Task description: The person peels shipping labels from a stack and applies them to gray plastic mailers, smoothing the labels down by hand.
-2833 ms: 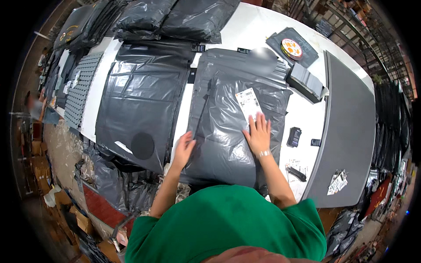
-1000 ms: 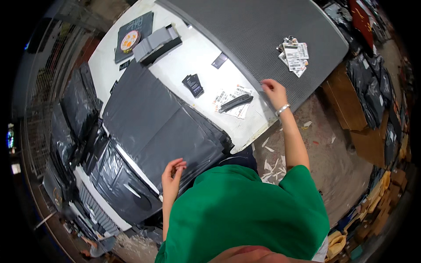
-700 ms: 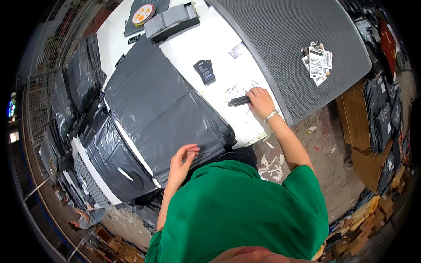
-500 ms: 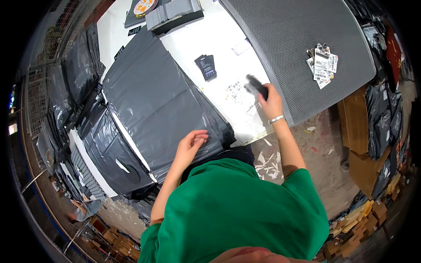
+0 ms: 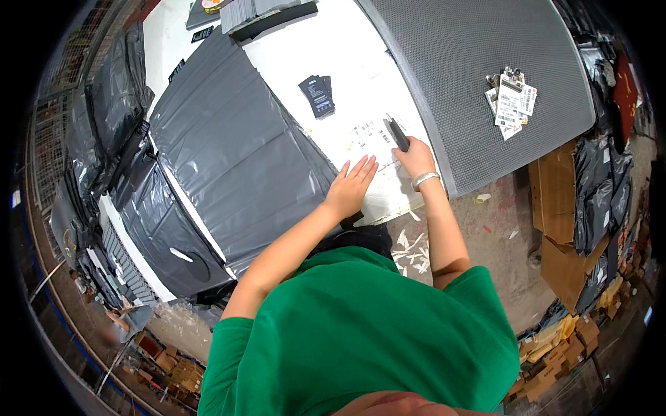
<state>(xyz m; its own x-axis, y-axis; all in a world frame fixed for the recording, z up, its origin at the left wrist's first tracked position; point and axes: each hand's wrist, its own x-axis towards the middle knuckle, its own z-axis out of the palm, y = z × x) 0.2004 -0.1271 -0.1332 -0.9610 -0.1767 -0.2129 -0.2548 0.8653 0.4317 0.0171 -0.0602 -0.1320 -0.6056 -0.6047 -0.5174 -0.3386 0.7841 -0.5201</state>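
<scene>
My right hand (image 5: 415, 158), with a silver band at its wrist, is closed round a dark, slim box cutter (image 5: 397, 134). The cutter's narrow tip points away from me over printed white label sheets (image 5: 362, 135) on the white table. My left hand (image 5: 352, 187) lies flat, fingers stretched out, at the near part of these labels and beside the pile of grey plastic mailing bags (image 5: 229, 132). A small fan of black printed cards (image 5: 318, 96) rests farther up the table (image 5: 284, 59).
A grey textured mat (image 5: 479, 55) covers the right side, bearing a clipped bunch of white tags (image 5: 512, 104). At the far end stands a black tray (image 5: 274, 19) of grey cards. Cardboard boxes (image 5: 555, 194) stand at the right; paper scraps (image 5: 416, 253) litter the floor.
My left hand has moved right and forward from above the grey bags to lie flat by the labels. The cutter in my right hand has come slightly left and down.
</scene>
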